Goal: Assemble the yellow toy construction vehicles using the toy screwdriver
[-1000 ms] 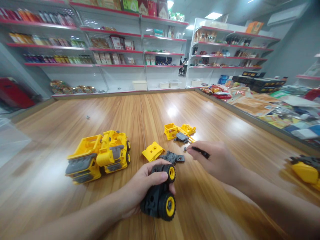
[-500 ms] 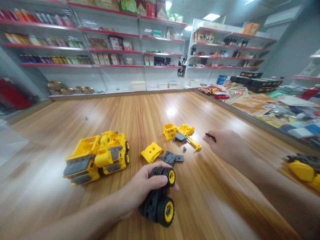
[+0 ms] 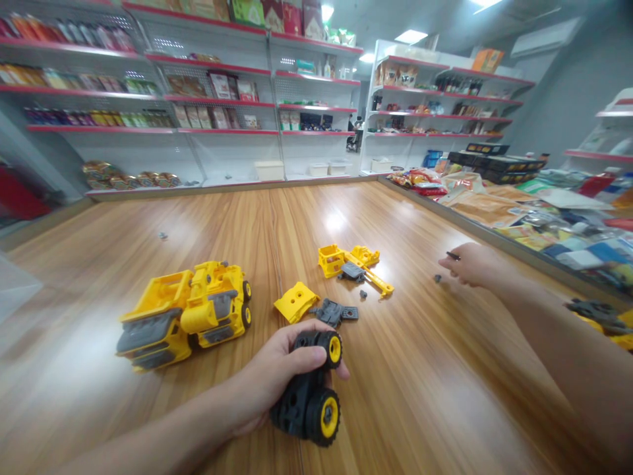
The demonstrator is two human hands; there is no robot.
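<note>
My left hand (image 3: pixel 277 369) is wrapped round a black toy truck chassis (image 3: pixel 297 402), whose two visible wheels have yellow hubs. At the right, my right hand (image 3: pixel 482 264) pinches a short, thin black piece (image 3: pixel 452 256); most of it is hidden by the fingers. Just below those fingertips a small grey part (image 3: pixel 438 278) lies on the table. Beyond the chassis are a yellow panel (image 3: pixel 297 302) and a dark grey part (image 3: pixel 336 313). A yellow toy crane arm (image 3: pixel 378 282) lies farther back, among a yellow cab (image 3: pixel 330 260) and a grey piece (image 3: pixel 353 272).
A yellow and grey toy truck (image 3: pixel 188 313) stands left on the wooden table (image 3: pixel 237 218). Another yellow and black toy (image 3: pixel 601 316) sits at the right edge, partly behind my forearm. Packaged goods (image 3: pixel 494 198) are piled beyond the right rim; stocked shelves (image 3: pixel 222 99) stand behind.
My right hand has moved right, away from the crane arm, with the black piece in it. A small grey part now shows below it. My left hand still holds the chassis.
</note>
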